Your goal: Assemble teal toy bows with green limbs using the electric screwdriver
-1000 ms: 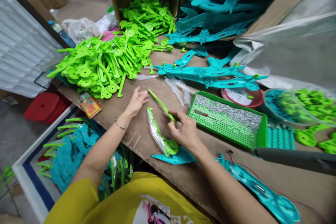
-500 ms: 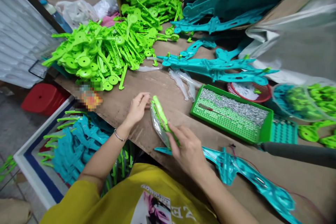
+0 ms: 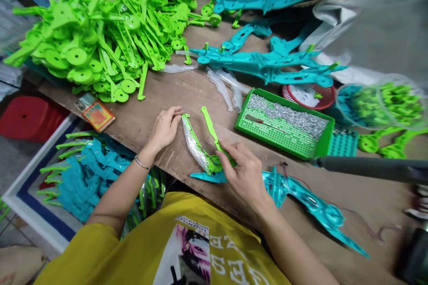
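My right hand pinches a green arm. My left hand, loosely curled, is at the clear-sided piece's tip; its grip I can't tell.

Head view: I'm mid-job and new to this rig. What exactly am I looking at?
There is no robot: these are a person's bare hands, seen by one camera worn on the head, looking forward and down. The right hand holds a slim green piece. The left hand is at the top end of a green part with a clear, shiny piece; whether it grips is unclear. On the brown work surface lie a heap of green parts, long teal parts and a green tray of small silvery pieces.
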The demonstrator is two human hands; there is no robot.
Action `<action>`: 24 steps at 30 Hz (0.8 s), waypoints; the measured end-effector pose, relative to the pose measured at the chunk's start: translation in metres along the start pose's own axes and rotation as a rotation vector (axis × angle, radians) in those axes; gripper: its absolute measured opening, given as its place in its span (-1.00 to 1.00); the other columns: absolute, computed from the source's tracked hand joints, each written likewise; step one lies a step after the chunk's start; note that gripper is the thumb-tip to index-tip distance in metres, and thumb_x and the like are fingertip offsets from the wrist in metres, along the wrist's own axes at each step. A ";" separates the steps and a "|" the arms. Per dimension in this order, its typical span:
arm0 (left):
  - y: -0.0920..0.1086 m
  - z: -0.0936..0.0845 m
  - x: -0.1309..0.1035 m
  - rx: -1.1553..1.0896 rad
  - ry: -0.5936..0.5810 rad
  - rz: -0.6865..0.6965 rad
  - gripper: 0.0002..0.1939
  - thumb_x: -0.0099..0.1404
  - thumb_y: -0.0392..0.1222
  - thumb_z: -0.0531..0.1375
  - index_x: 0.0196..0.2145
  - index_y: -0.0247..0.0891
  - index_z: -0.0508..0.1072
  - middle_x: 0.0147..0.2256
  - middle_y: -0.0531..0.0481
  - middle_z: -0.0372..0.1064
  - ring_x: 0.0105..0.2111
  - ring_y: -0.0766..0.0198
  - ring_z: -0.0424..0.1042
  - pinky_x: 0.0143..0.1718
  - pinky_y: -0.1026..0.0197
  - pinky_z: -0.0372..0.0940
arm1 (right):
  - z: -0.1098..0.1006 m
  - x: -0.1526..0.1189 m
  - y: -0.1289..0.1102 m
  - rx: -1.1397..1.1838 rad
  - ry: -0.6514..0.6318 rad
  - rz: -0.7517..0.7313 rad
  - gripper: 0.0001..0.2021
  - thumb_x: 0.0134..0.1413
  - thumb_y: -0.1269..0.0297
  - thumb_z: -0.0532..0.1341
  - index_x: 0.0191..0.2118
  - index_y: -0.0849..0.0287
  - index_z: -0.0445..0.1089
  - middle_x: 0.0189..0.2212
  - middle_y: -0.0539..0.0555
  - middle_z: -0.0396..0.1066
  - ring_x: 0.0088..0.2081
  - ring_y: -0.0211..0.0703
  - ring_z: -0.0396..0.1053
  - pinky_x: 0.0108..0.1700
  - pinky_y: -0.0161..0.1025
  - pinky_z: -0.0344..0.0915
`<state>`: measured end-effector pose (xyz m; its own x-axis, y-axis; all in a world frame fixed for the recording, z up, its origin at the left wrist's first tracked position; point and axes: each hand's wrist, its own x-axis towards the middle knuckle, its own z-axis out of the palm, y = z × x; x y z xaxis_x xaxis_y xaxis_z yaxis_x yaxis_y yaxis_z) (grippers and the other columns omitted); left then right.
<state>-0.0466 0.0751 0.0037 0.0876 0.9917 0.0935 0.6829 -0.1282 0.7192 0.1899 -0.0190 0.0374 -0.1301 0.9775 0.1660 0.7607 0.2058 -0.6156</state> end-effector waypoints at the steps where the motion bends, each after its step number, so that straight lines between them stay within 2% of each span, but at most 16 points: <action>1: 0.000 0.000 0.000 0.007 -0.003 0.002 -0.72 0.39 -0.31 0.10 0.03 -0.23 0.40 -0.05 -0.07 0.56 -0.01 0.14 0.47 0.09 0.00 0.27 | 0.001 0.000 0.001 0.000 -0.002 0.001 -0.66 0.28 0.20 0.14 0.02 0.26 0.50 -0.47 0.05 0.34 -0.43 -0.17 0.36 -0.32 -0.20 0.32; 7: -0.001 -0.001 -0.001 -0.013 -0.010 -0.001 -0.72 0.40 -0.31 0.07 0.03 -0.24 0.40 -0.04 -0.06 0.56 0.00 0.15 0.46 0.10 0.02 0.25 | -0.008 0.005 0.006 -0.011 0.038 0.022 -0.70 0.28 0.21 0.14 -0.01 0.20 0.51 -0.47 0.04 0.38 -0.43 -0.17 0.36 -0.32 -0.21 0.31; 10: -0.002 0.000 -0.001 -0.016 -0.004 -0.012 -0.72 0.40 -0.30 0.06 0.03 -0.22 0.40 -0.05 -0.05 0.56 0.01 0.15 0.47 0.10 0.02 0.25 | -0.008 0.004 0.002 0.015 0.010 0.017 -0.70 0.28 0.22 0.13 0.01 0.17 0.49 -0.40 0.07 0.42 -0.38 -0.15 0.39 -0.27 -0.19 0.34; 15: -0.001 0.002 -0.001 -0.017 0.007 -0.024 -0.71 0.41 -0.30 0.05 0.04 -0.22 0.40 -0.06 -0.04 0.56 0.00 0.13 0.46 0.09 0.02 0.25 | 0.010 -0.002 -0.010 0.022 -0.110 -0.036 -0.68 0.29 0.25 0.10 0.03 0.20 0.49 -0.40 0.11 0.42 -0.34 -0.11 0.42 -0.25 -0.18 0.37; 24: 0.004 0.000 -0.001 0.006 -0.002 -0.051 -0.72 0.43 -0.31 0.04 0.04 -0.23 0.40 -0.05 -0.02 0.56 -0.02 0.14 0.45 0.09 0.04 0.26 | 0.032 0.005 -0.018 -0.016 -0.159 -0.069 -0.67 0.28 0.30 0.08 0.03 0.24 0.49 -0.34 0.16 0.45 -0.29 -0.06 0.42 -0.18 -0.15 0.37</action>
<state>-0.0440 0.0734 0.0058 0.0543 0.9970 0.0558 0.6907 -0.0779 0.7189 0.1553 -0.0164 0.0251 -0.2804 0.9563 0.0825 0.7562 0.2730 -0.5946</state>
